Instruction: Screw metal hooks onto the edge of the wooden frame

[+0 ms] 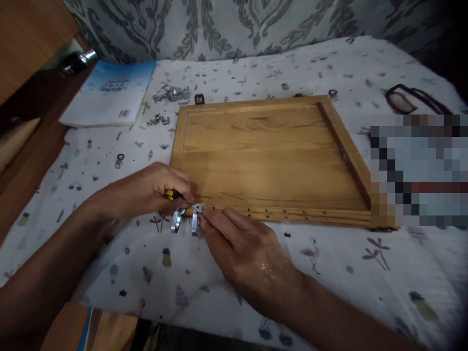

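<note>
My left hand (164, 187) is closed around a screwdriver (171, 194), of which only a bit of the yellow-and-black handle shows. Its fingertips are at the near left corner of a framed wooden panel (256, 156). The fingers of my right hand (244, 243) press a silver metal hook (195, 223) onto the panel's near edge. A second metal hook (176, 222) sits just left of it, beneath my left hand. Small dark holes run along this near edge. The screwdriver's tip is hidden.
Behind the panel's left corner lie a pile of metal hooks (171, 94) and a heap of small screws (158, 120). A blue-and-white book (109, 92) lies at the back left. Glasses (402, 100) are at the right, above a pixelated patch. A printed cloth (153, 273) covers the surface.
</note>
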Tool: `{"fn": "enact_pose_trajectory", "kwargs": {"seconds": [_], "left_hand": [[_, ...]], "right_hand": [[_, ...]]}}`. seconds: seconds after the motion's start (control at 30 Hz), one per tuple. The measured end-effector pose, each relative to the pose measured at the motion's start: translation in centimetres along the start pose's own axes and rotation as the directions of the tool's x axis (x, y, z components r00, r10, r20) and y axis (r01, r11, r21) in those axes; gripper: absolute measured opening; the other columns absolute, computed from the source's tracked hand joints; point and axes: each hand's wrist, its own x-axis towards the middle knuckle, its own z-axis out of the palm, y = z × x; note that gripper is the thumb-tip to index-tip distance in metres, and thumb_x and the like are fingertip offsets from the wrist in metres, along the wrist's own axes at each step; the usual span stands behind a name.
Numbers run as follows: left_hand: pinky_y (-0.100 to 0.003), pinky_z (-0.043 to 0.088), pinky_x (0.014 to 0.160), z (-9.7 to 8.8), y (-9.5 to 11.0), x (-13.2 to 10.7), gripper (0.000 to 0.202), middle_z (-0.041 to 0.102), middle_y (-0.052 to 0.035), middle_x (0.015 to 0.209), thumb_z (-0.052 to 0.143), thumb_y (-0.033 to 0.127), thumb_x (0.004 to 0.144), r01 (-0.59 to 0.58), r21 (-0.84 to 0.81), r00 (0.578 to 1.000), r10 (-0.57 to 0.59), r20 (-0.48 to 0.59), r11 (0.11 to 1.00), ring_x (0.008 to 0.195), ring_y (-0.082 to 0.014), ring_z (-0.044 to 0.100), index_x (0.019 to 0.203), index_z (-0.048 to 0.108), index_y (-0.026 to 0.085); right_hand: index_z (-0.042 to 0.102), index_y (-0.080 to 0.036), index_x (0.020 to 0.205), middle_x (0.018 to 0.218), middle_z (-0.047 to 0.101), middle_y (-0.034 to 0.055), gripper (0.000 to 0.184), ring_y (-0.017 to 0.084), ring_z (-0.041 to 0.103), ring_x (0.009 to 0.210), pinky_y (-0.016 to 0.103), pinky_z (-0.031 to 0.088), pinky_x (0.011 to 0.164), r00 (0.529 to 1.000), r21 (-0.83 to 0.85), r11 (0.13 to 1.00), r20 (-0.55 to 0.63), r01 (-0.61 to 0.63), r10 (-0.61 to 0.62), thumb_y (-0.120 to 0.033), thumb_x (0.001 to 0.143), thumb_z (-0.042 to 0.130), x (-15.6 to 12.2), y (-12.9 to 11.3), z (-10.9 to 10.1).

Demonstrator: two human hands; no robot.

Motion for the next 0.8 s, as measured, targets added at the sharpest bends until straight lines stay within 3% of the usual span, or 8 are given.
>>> {"fn": "enact_pose_trajectory", "kwargs": {"seconds": [0.3,0.53,0.8], "left_hand": [[-0.018,0.045,0.056,0.0,0.0,0.0,0.022,0.064,-0.0041,0.077,0.061,0.030,0.093,0.028,-0.021,1.000,-0.028,0.005,0.999,0.067,-0.0117,0.061,0.084,0.077,0.017],[-0.019,0.048,0.058,0.1,-0.3,-0.1,0.019,0.068,-0.0052,0.081,0.062,0.029,0.092,-0.002,-0.021,1.000,0.002,-0.007,1.000,0.071,-0.0127,0.064,0.087,0.077,0.018],[-0.019,0.049,0.065,0.0,-0.6,0.4,0.016,0.073,-0.0057,0.080,0.064,0.025,0.089,-0.117,-0.035,0.993,0.117,-0.001,0.993,0.073,-0.0131,0.067,0.084,0.076,0.015]], "right_hand": [[0.071,0.001,0.107,0.104,0.073,0.0173,0.030,0.026,0.065,0.085,0.037,0.060,0.064,0.999,-0.036,0.999,0.041,0.021,-0.019,-0.001,0.090,0.047,0.1,0.0,-0.2],[0.071,-0.005,0.096,0.095,0.072,0.0146,0.019,0.024,0.064,0.080,0.035,0.056,0.062,1.000,-0.020,1.000,0.011,0.005,-0.004,-0.003,0.091,0.053,0.0,0.1,0.1],[0.068,-0.011,0.088,0.087,0.070,0.0078,0.004,0.020,0.064,0.077,0.031,0.054,0.065,0.999,-0.058,0.998,-0.048,-0.011,0.008,-0.009,0.089,0.064,0.2,-0.1,1.2]]}}
